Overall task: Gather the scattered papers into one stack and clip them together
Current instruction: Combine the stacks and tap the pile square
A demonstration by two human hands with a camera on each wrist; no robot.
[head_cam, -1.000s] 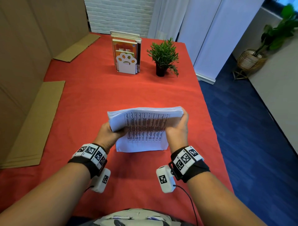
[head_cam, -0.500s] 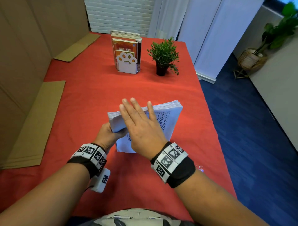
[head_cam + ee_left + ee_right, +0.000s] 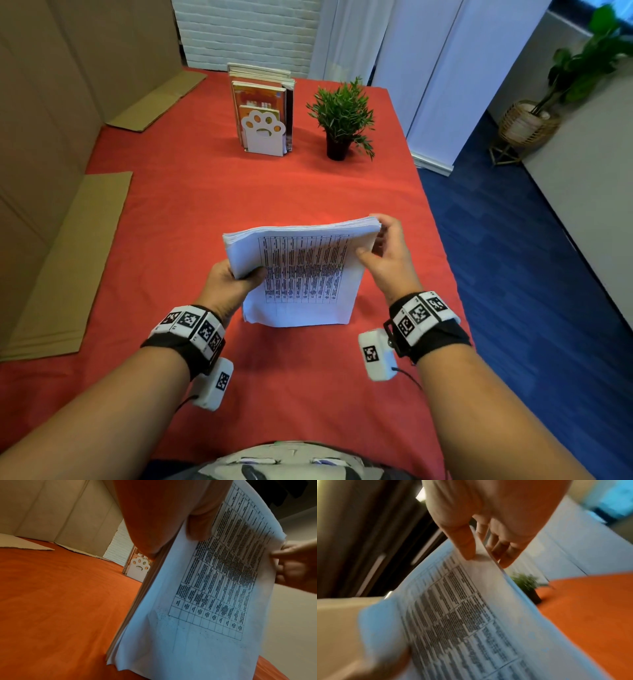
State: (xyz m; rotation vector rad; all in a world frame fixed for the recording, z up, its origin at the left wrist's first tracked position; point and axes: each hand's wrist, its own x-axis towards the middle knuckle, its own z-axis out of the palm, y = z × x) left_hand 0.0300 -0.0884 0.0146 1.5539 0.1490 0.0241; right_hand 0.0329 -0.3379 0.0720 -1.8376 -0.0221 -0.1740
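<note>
Nearest us, our two forearms reach out over the red-covered bench [image 3: 178, 212], each wrist wearing a marker band with a small white camera slung beneath. Between our hands stands the stack [image 3: 301, 274], the landmark here: printed sheets with a table of text facing us, propped on its lower edge on the bench and leaning back, away from us. Our left hand [image 3: 227, 281] grips the stack's left side, thumb across the front sheet and fingers curled behind. Our right hand [image 3: 385, 257] pinches the stack's upper right corner, thumb on the front and fingers behind; the right wrist view is blurred, yet it shows the thumb and fingers closed over that edge. The sheets lie nearly flush, the top edges fanning a little. Left of the stack, at the bench's edge, lies a flat piece of cardboard [image 3: 68, 260]. Beyond the stack, toward the far end, stands a row of books [image 3: 263, 96] held by a white paw-shaped bookend [image 3: 263, 135]; just right of it sits a small potted plant [image 3: 342, 116]. Far left of the books, another cardboard strip [image 3: 161, 101] rests against the wall panels. Right of the bench is blue floor, with a larger plant in a wicker basket [image 3: 527, 123] well beyond.
</note>
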